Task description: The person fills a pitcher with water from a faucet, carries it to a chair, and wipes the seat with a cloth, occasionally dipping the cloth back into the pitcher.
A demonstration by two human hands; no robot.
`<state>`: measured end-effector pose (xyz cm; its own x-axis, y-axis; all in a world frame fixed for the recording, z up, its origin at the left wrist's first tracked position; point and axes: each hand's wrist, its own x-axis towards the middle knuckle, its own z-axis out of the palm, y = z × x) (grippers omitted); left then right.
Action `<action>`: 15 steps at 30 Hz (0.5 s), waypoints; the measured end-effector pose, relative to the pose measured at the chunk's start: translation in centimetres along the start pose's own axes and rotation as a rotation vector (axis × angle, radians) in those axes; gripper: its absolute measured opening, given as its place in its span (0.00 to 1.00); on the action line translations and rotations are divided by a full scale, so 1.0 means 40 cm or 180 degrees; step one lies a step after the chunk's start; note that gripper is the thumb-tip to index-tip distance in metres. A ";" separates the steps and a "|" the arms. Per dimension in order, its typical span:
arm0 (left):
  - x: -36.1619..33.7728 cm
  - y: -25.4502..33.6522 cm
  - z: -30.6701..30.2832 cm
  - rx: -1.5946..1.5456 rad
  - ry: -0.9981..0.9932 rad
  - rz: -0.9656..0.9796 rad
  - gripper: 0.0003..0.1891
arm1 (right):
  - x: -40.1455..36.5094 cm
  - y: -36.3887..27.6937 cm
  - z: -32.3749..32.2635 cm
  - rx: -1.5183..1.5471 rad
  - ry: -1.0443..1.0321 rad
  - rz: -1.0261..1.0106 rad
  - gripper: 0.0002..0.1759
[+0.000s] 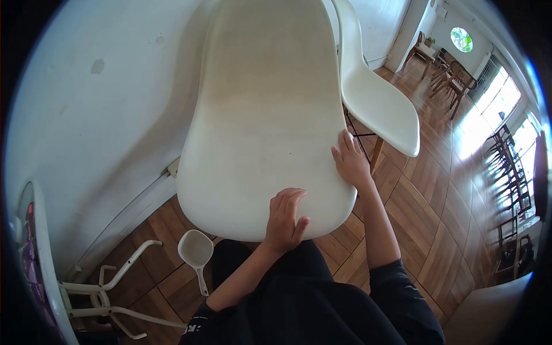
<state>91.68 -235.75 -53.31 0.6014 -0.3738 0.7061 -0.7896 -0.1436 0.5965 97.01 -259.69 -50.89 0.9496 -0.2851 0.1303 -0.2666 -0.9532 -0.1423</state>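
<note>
A: Nearest first: what are the hands doing?

B: The left hand [283,223] is over the near edge of the white chair [261,155], fingers loosely bent, thumb apart, holding nothing. I can't tell if it touches.

A: And the other?

B: The right hand [352,163] lies at the seat's right edge, fingers nearly straight, gripping nothing that I can see.

A: How far has the work come?

B: I can't judge what is finished or left. The chair faces the person, its near part pale, with a small dark speck [290,153]; farther up, there's a brownish tinge.

A: What's around it?

B: Near left, a white dipper [195,248] sits low beside the person's knee, and white metal legs [95,311] stand left of that. Wooden flooring [417,230] spreads underneath and to the right.

A: Farther off?

B: A marked white wall [103,121] rises on the left. A second white chair [382,106] is just right of the first. Far right, wooden chairs [460,79] stand near bright windows [498,86], below a small oval window [461,39].
</note>
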 end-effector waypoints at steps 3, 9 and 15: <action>0.001 -0.001 -0.001 0.0019 0.0011 0.0023 0.25 | 0.024 0.002 0.016 0.0255 0.0143 0.0038 0.35; 0.004 0.003 0.002 0.0070 0.0011 0.0046 0.25 | 0.229 0.006 0.035 0.0562 0.0538 0.0138 0.38; -0.002 0.002 -0.001 0.0048 0.0057 0.0032 0.24 | 0.109 0.021 0.024 0.0187 0.0248 -0.0063 0.38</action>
<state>91.58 -235.71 -53.30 0.5954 -0.3587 0.7189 -0.7974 -0.1538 0.5836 101.07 -261.63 -51.39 0.9383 -0.2753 0.2094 -0.2356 -0.9519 -0.1960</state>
